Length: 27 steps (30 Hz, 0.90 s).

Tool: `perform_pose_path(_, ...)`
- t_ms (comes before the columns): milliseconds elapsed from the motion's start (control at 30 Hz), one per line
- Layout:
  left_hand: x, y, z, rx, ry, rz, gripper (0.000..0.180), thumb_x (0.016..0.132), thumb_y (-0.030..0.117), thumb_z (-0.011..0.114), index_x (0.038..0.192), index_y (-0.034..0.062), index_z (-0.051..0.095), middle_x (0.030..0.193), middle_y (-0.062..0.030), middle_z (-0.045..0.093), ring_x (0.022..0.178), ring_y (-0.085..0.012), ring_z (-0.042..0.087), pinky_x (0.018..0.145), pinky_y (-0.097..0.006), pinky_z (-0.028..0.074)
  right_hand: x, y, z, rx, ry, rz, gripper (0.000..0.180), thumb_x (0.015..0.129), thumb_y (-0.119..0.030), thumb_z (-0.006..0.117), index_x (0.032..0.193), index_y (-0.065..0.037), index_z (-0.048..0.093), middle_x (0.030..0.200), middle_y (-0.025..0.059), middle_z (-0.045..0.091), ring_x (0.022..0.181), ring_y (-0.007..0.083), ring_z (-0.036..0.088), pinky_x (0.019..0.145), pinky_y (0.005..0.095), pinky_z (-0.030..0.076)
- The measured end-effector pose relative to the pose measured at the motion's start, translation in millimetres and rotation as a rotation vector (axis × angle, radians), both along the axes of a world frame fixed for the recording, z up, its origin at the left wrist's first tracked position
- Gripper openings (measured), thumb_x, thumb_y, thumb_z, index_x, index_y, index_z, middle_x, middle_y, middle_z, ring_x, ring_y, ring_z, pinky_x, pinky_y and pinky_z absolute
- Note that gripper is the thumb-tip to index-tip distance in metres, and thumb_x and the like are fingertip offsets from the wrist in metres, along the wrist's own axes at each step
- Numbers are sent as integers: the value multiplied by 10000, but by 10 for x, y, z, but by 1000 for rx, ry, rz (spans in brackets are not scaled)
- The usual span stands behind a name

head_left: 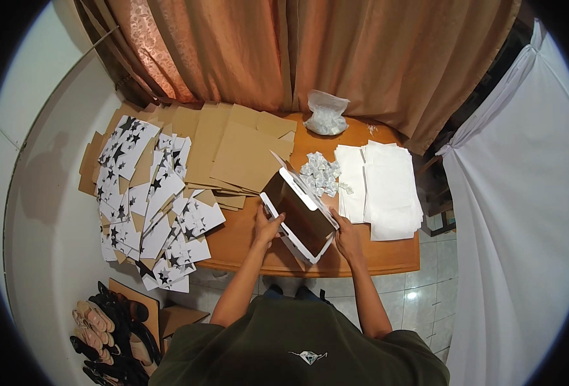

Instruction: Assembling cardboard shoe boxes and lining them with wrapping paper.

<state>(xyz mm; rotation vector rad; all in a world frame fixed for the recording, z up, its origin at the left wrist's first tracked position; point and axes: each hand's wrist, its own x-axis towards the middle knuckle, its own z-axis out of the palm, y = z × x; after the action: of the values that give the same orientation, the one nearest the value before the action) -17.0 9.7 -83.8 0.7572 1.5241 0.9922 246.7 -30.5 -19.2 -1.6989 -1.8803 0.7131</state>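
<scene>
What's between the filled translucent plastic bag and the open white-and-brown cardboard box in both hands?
Head view: a loose pile of small pale-grey packets lies between bag and box, on the orange-brown wooden table.

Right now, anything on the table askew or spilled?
Askew: the star-printed pieces at left lie at mixed angles, some seemingly overhanging the table. Small pale bits lie loose right of the plastic bag; maybe spilled, too small to identify.

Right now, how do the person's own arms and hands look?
The left hand and right hand wear no gloves. Both forearms are bare, with no watch in view. The dark green shirt has short sleeves and a small pale emblem.
</scene>
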Motion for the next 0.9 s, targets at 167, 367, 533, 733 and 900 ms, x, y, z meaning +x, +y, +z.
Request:
perform_pose_path(167, 43, -9, 65, -2, 18, -22, 924, 831, 240, 829, 1554, 91, 273, 1359, -191, 549, 1041, -287, 671, 571, -346, 602, 184, 58, -218, 90, 221, 128, 617, 922, 15, 530, 1519, -121, 455, 1390, 256, 551, 1231, 377, 591, 991, 390, 502)
perform_pose_path(367, 25, -22, 82, -27, 4, 38, 963, 806, 279, 857, 1550, 79, 278, 1421, -208, 507, 1093, -302, 647, 611, -360, 619, -19, 15, 297, 71, 387, 274, 732, 876, -415, 748, 1516, -190, 475, 1566, 223, 373, 1460, 379, 340, 1195, 478, 273)
perform_pose_path(533, -29, -36, 99, -27, -36, 26, 952, 805, 219, 837, 1555, 81, 267, 1470, -221, 457, 1105, -291, 640, 591, -337, 597, -6, 38, 197, -50, 423, 393, 1001, 810, -764, 624, 1547, -127, 394, 1593, 224, 332, 1478, 359, 318, 1194, 463, 265)
perform_pose_path(733, 58, -43, 664, 364, -175, -8, 900, 808, -22, 691, 1586, 97, 254, 1530, -227, 407, 1215, -292, 592, 1010, -362, 507, -95, 133, 472, -200, 726, 111, 1089, 881, -861, 372, 1641, -124, 118, 1645, 166, 250, 1360, 325, 403, 1145, 501, 307)
perform_pose_path(900, 51, 24, 741, 686, 195, -171, 887, 756, -88, 621, 1570, 57, 300, 1539, -218, 418, 1368, -285, 488, 1102, -378, 442, -224, 305, 372, -221, 945, -60, 994, 891, -830, 411, 1644, -273, 80, 1681, 103, 140, 1461, 326, 310, 1128, 586, 302)
